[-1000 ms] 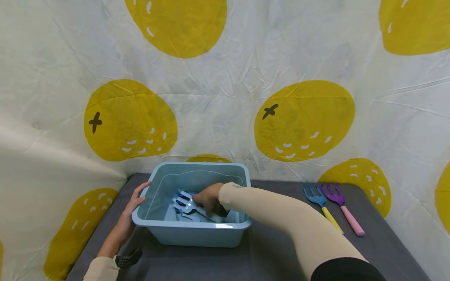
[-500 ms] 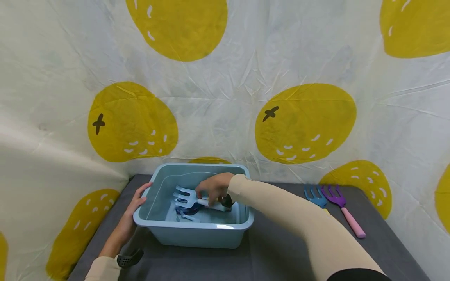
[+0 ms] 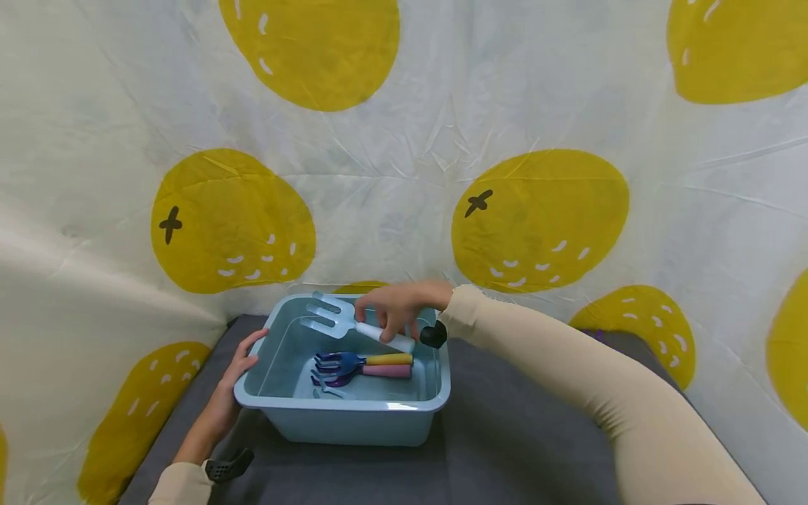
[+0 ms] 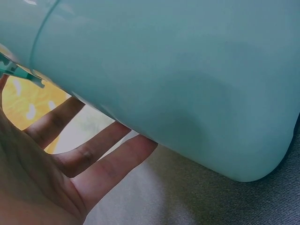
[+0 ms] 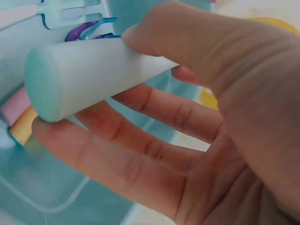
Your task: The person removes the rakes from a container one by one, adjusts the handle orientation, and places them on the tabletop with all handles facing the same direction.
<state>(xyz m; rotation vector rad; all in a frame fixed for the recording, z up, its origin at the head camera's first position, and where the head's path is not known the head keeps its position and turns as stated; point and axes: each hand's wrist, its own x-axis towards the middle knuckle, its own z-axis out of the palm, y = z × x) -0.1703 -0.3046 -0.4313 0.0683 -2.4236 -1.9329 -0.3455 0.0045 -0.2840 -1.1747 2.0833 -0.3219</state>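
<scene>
My right hand (image 3: 404, 305) grips the white handle of a light-blue toy garden fork (image 3: 336, 321), thumb on top and fingers beneath in the right wrist view. The fork is raised over the back of a blue-grey plastic basin (image 3: 344, 402), tines pointing left. Inside the basin lie a dark-blue fork with a yellow handle (image 3: 386, 359), a purple one with a pink handle (image 3: 388, 371) and another light-blue fork (image 5: 70, 13). My left hand (image 3: 230, 382) rests at the basin's left rim; its extended fingers (image 4: 112, 161) touch the outer wall in the left wrist view.
A dark grey cloth (image 3: 505, 435) covers the table under the basin. Purple tines (image 3: 595, 334) peek out behind my right sleeve, which hides the table's right side. A white curtain with yellow fruit shapes (image 3: 543, 217) hangs close behind.
My right hand has lifted the light-blue fork up from the basin's bottom toward its back rim, uncovering the yellow and pink handles. My left hand has stayed at the rim.
</scene>
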